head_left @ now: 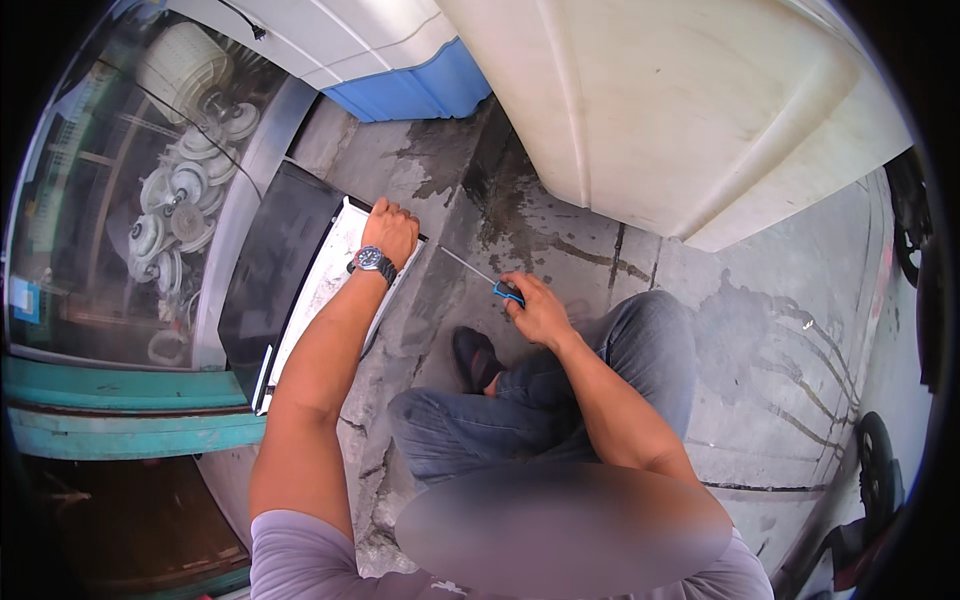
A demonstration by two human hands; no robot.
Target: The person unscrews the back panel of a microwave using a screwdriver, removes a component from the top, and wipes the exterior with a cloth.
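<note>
From the head camera, looking down, a person squats on a cracked, damp concrete floor (560,230), knees in blue jeans (560,400) and a dark shoe (475,357) under them.

The left hand (390,232) reaches forward with the arm stretched out, a wristwatch (373,262) with a dark band on the wrist. The hand rests on the top edge of a flat white panel (325,285) that stands tilted on the floor, just beside a dark glass panel (275,270). The fingers are curled together over the panel's upper corner, gripping it; the fingertips are hidden behind the edge.

The right hand (538,308) is held above the right knee, apart from the panel. Its fingers are closed around the blue handle of a screwdriver (482,272), whose thin metal shaft points up and to the left toward the white panel's top corner. The tip ends near that corner; whether it touches it cannot be told.

To the left of the panels is a glass-fronted cabinet (120,200) with a teal base, and pale round fan parts (180,190) are stacked behind the glass. At the top stands a white and blue appliance casing (400,70), and a large cream-coloured tub (700,110) fills the upper right. At the right rim a dark wheel (875,470) shows against the floor.
</note>
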